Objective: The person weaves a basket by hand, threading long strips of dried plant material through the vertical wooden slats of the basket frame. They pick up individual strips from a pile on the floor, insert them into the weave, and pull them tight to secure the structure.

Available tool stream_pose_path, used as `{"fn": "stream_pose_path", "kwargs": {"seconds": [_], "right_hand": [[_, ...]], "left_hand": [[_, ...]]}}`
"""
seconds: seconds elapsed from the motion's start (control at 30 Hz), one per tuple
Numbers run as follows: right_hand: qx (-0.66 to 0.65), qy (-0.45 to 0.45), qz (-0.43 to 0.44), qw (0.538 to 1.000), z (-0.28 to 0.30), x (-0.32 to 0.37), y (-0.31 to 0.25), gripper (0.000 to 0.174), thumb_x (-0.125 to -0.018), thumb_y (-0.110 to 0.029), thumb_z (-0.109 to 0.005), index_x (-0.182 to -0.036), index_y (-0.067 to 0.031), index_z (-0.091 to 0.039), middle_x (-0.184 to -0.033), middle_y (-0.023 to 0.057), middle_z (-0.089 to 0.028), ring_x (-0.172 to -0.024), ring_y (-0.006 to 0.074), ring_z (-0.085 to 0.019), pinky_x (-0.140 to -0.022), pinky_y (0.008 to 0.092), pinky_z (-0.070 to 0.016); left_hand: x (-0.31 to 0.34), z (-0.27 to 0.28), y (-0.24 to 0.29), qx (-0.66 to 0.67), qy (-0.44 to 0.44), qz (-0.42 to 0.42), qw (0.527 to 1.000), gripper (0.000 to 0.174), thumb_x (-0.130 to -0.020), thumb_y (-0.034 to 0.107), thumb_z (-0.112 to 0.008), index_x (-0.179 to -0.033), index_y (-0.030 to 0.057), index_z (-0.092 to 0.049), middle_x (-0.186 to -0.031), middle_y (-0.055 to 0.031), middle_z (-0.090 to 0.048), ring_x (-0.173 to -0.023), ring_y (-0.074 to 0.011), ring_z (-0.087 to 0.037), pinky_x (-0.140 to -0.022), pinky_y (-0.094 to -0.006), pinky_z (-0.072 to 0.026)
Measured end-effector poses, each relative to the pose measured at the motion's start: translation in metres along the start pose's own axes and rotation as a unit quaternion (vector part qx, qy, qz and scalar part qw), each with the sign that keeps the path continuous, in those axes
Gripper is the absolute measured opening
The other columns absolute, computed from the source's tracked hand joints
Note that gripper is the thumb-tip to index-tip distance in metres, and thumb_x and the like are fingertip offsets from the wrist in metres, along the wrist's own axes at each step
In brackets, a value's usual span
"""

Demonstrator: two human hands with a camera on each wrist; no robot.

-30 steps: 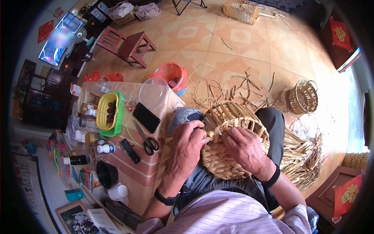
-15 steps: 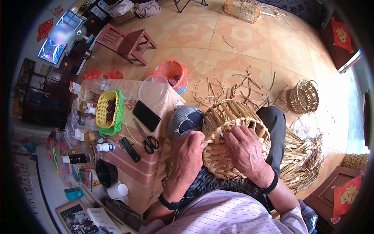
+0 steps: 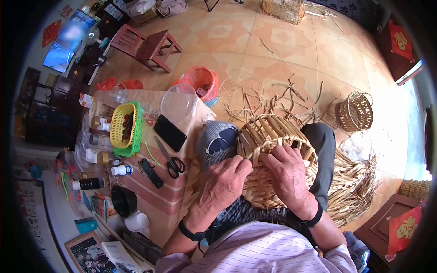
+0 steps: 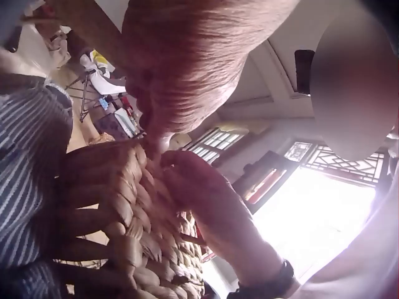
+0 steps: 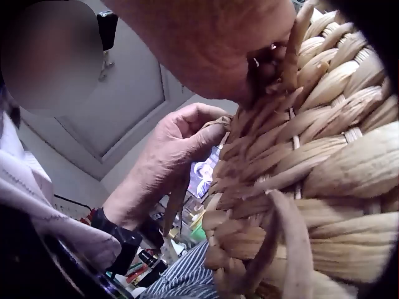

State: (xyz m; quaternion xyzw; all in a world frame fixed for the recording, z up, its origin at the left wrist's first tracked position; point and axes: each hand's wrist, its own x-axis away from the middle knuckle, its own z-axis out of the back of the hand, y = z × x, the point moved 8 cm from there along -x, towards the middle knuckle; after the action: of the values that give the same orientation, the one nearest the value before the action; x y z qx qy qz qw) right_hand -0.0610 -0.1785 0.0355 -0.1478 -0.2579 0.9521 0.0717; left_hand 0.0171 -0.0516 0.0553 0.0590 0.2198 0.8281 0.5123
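A partly woven straw basket (image 3: 258, 190) rests on the person's lap, its side of bare upright stakes facing away. My left hand (image 3: 227, 180) is at the basket's left edge. In the right wrist view, that hand's thumb and fingers pinch a flat straw strand (image 5: 217, 121) close to the weave. My right hand (image 3: 288, 175) lies over the top of the basket, its curled fingers gripping the woven edge; the fingertips are mostly hidden. Several loose strand ends (image 5: 292, 243) stick out from the braided surface (image 5: 349, 162).
On the left, a table (image 3: 159, 195) holds scissors (image 3: 170, 161), a phone (image 3: 170, 133), a remote (image 3: 151, 173), nested baskets (image 3: 136, 132) and bottles. Dry straw (image 3: 353, 186) lies by the right leg. Beyond are a small basket (image 3: 356, 112), scattered twigs and a red-lined bin (image 3: 200, 79).
My left hand first drew back from the weave toward the body, then came in again to the right, close to my right hand. The right hand stays on the basket.
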Motion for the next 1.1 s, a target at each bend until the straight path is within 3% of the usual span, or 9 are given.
{"fn": "stream_pose_path", "kwargs": {"seconds": [0.1,0.23,0.33,0.43,0.57,0.73,0.93,1.1], "right_hand": [[-0.005,-0.013,0.000,1.000,-0.002,0.000,-0.001,0.034,-0.079,-0.007,-0.069,-0.113,-0.0097,-0.073,-0.101,0.0074,-0.061,-0.099,0.0307,-0.062,-0.088,0.0462,-0.0479],[0.001,-0.025,0.006,1.000,0.002,-0.003,-0.008,0.035,-0.077,-0.002,-0.068,-0.110,-0.0078,-0.073,-0.101,0.0092,-0.062,-0.099,0.0311,-0.062,-0.088,0.0455,-0.0487],[-0.045,-0.005,0.022,0.999,0.007,-0.002,0.001,0.037,-0.077,0.003,-0.066,-0.112,-0.0057,-0.073,-0.100,0.0110,-0.062,-0.098,0.0327,-0.063,-0.086,0.0458,-0.0517],[-0.175,0.059,-0.061,0.981,0.032,0.004,0.020,0.043,-0.080,0.013,-0.067,-0.119,-0.0030,-0.074,-0.109,0.0153,-0.070,-0.100,0.0370,-0.072,-0.086,0.0464,-0.0595],[-0.092,0.070,-0.026,0.993,0.051,-0.006,0.014,0.028,-0.089,0.007,-0.071,-0.114,-0.0058,-0.076,-0.108,0.0120,-0.070,-0.099,0.0351,-0.072,-0.084,0.0443,-0.0594],[-0.047,0.005,-0.024,0.999,0.016,-0.003,0.009,0.026,-0.087,-0.005,-0.078,-0.113,-0.0070,-0.075,-0.102,0.0107,-0.061,-0.097,0.0336,-0.070,-0.077,0.0450,-0.0585],[-0.003,-0.035,-0.002,0.999,0.020,-0.013,0.007,0.026,-0.084,-0.008,-0.083,-0.110,-0.0102,-0.077,-0.092,0.0080,-0.061,-0.083,0.0305,-0.070,-0.070,0.0442,-0.0570],[-0.031,0.000,0.060,0.998,0.040,-0.033,-0.010,0.023,-0.083,-0.002,-0.081,-0.104,-0.0076,-0.076,-0.097,0.0074,-0.068,-0.092,0.0304,-0.065,-0.077,0.0436,-0.0565]], "left_hand": [[-0.003,0.003,-0.012,0.041,0.006,0.014,0.999,0.014,-0.096,0.016,-0.076,-0.098,0.0065,-0.065,-0.087,-0.0105,-0.069,-0.081,-0.0359,-0.072,-0.070,-0.0468,-0.0555],[-0.004,-0.012,-0.051,0.149,-0.056,0.059,0.986,0.019,-0.103,0.022,-0.072,-0.099,0.0049,-0.064,-0.085,-0.0159,-0.069,-0.086,-0.0403,-0.069,-0.076,-0.0496,-0.0527],[0.004,-0.023,-0.069,0.155,-0.064,0.096,0.981,0.019,-0.107,0.024,-0.068,-0.103,0.0057,-0.065,-0.087,-0.0171,-0.068,-0.087,-0.0414,-0.066,-0.080,-0.0492,-0.0518],[0.006,-0.030,-0.073,0.177,-0.058,0.108,0.977,0.018,-0.108,0.024,-0.065,-0.108,0.0062,-0.065,-0.090,-0.0162,-0.069,-0.089,-0.0401,-0.065,-0.081,-0.0490,-0.0516],[0.005,-0.032,-0.078,0.219,-0.065,0.123,0.966,0.017,-0.109,0.021,-0.065,-0.112,0.0043,-0.064,-0.091,-0.0140,-0.070,-0.091,-0.0349,-0.068,-0.083,-0.0450,-0.0519],[0.008,-0.035,-0.083,0.287,-0.092,0.189,0.935,0.013,-0.107,0.014,-0.066,-0.113,0.0020,-0.064,-0.092,-0.0134,-0.070,-0.092,-0.0297,-0.070,-0.085,-0.0395,-0.0526],[0.010,-0.033,-0.084,0.279,-0.045,0.133,0.950,0.012,-0.106,0.010,-0.067,-0.114,0.0017,-0.067,-0.103,-0.0155,-0.074,-0.099,-0.0319,-0.072,-0.088,-0.0422,-0.0549],[0.014,-0.023,-0.071,0.253,-0.029,0.085,0.963,0.019,-0.103,0.014,-0.072,-0.118,0.0035,-0.072,-0.106,-0.0145,-0.076,-0.102,-0.0349,-0.072,-0.091,-0.0436,-0.0559]]}}
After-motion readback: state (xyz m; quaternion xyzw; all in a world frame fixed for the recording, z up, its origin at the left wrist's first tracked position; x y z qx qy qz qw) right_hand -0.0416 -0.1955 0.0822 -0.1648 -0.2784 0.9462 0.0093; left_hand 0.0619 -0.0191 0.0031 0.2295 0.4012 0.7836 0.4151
